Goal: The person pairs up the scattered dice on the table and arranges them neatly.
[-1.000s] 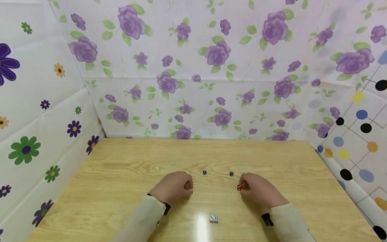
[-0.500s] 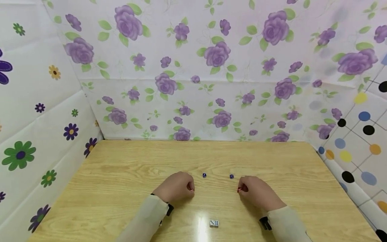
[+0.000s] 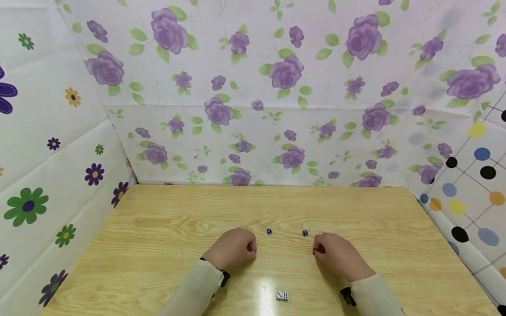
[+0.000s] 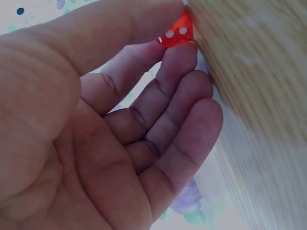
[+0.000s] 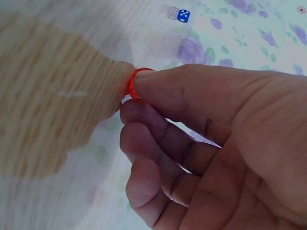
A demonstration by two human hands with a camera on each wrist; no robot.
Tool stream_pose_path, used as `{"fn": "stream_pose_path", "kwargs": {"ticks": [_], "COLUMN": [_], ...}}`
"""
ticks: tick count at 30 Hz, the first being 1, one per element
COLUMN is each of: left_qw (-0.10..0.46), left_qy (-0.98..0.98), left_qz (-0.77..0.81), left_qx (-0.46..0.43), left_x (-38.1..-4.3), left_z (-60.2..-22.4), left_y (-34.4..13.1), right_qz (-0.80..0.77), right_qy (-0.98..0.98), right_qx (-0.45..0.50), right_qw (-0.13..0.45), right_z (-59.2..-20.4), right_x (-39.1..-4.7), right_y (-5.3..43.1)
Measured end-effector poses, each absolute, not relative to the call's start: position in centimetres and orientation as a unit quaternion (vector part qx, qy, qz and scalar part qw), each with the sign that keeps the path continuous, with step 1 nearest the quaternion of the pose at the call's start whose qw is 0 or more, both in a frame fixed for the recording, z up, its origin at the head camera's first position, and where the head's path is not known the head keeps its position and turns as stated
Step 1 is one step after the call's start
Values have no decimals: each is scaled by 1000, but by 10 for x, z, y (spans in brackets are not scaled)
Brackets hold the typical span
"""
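A person's left hand (image 3: 231,248) and right hand (image 3: 341,258) work low over a pale wood-grain table (image 3: 178,206), each pinching a small die. A translucent red cube with white pips (image 4: 181,31) sits between the left thumb and fingertips, the outer fingers curved; a matching red die (image 5: 131,86) hides mostly behind the right thumb, the other fingers curled. Compared with a second ago, less of each red die shows past the fingertips in the head view, yet both appear firmly held and not let go. Whether either touches the wood cannot be told. Just beyond, a dark blue die with white pips (image 3: 269,231) lies near the left hand, a second blue die (image 3: 305,233) near the right. Closer to the person, two white cube dice with dark pips (image 3: 279,295) rest side by side. No container is in view.
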State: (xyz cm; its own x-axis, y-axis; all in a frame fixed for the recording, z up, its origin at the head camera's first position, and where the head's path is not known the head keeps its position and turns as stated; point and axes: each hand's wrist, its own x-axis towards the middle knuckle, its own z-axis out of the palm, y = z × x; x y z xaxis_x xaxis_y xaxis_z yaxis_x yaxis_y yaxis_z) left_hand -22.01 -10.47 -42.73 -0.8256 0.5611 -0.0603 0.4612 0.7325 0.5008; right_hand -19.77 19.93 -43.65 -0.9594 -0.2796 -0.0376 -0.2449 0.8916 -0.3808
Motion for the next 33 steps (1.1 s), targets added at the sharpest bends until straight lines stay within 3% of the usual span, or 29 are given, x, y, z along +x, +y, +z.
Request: {"fn": "stream_pose_path", "kwargs": {"ticks": [33], "left_qw": [98], "left_qy": [926], "left_qz": [237], "left_qx": [277], "left_x": [-217], "left_z": [-427], "left_y": [-96], "right_qz": [-193], "right_qy": [970], "right_qx": [-146], "right_qw": [38], "right_z": [-439], "right_x": [-195], "right_y": [198]}}
